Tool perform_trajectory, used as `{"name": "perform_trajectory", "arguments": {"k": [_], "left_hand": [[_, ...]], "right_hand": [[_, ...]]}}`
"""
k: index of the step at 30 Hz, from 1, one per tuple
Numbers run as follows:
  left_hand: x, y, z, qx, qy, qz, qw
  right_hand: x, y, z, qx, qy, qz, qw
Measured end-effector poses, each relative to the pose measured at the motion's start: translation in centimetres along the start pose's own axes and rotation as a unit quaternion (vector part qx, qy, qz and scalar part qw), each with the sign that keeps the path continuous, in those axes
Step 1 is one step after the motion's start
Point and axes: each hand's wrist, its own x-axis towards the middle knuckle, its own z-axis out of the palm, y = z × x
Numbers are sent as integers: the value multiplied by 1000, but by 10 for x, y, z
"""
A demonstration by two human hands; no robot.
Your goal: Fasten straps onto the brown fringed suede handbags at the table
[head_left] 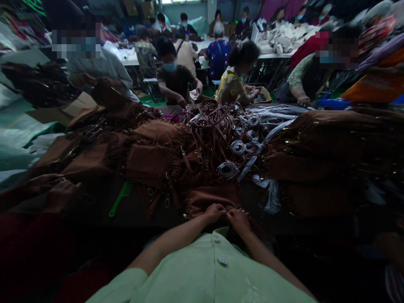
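A brown fringed bag (pixel 212 197) lies flat on the table right in front of me, with small metal fittings at its near corners. My left hand (pixel 216 213) rests at its near edge, fingers pinched together. Close beside it my right hand (pixel 239 219) is also closed in a pinch, and the fingertips of both hands nearly meet. Whatever is between them is too small and dark to make out. Beyond the bag is a heap of brown straps (pixel 213 130) with metal clips.
A green comb (pixel 121 198) lies to the left, near another person's hands (pixel 61 189). Stacked brown fringed bags (pixel 148 160) fill the left, more bags (pixel 303 168) the right. Rolls of clear plastic wrapping (pixel 238 147) lie among the straps. Several people work across the table.
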Motion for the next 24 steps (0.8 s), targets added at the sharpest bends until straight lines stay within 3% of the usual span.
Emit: {"name": "perform_trajectory", "arguments": {"k": [4,8,10,14,16,19,22,24], "left_hand": [[-3,6,-6,-71,-7,11,997],[-5,14,-12,-164,-18,-5,986],[-5,17,-13,-192,-25,-20,981],[-5,18,-10,-223,-5,-26,974],[-6,18,-9,-225,-6,-19,974],[-4,15,-9,-214,-17,-12,977],[-1,10,-10,-200,-12,-11,980],[0,8,-11,-196,-1,-1,981]], "right_hand": [[1,1,4,13,19,5,1000],[2,7,15,125,64,11,990],[4,12,22,215,37,16,976],[6,20,25,389,-68,31,918],[4,19,21,390,-78,-11,917],[-2,11,12,313,-26,-53,948],[-4,-2,9,258,63,-46,963],[-2,-8,12,262,76,-24,962]]}}
